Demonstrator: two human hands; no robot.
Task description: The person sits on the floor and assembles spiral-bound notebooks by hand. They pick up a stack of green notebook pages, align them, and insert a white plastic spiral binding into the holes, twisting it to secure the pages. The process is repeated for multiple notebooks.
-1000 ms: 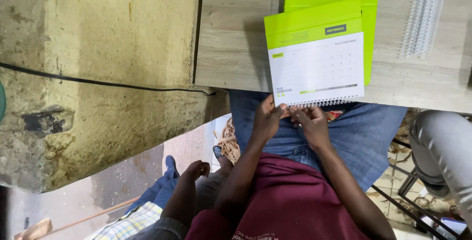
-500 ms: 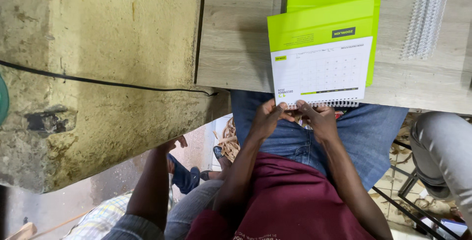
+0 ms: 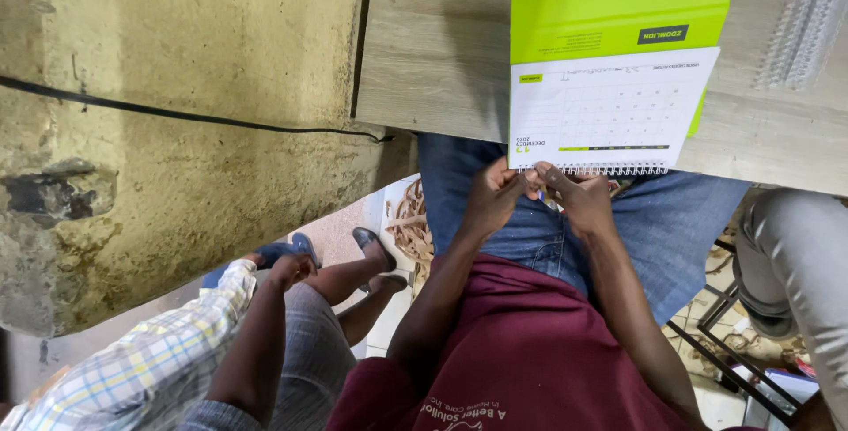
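1. While the calendar [image 3: 609, 104] lies on the table [image 3: 433, 51] edge, my left hand [image 3: 491, 201] pinches its wire spine [image 3: 601, 169].
2. My right hand [image 3: 583, 203] pinches the spine alongside, above my lap.

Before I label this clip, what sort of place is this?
Probably a small print-finishing workshop: a spiral-bound desk calendar on a wooden worktable, loose binding coils beside it, a rough bare wall.

Place: small binding workshop | Evidence: grey wood-grain bench [image 3: 433, 60]; white plastic spiral binding coils [image 3: 799, 25]; stacked lime-green card covers [image 3: 618, 7]; rough stained yellow plaster wall [image 3: 177, 131]
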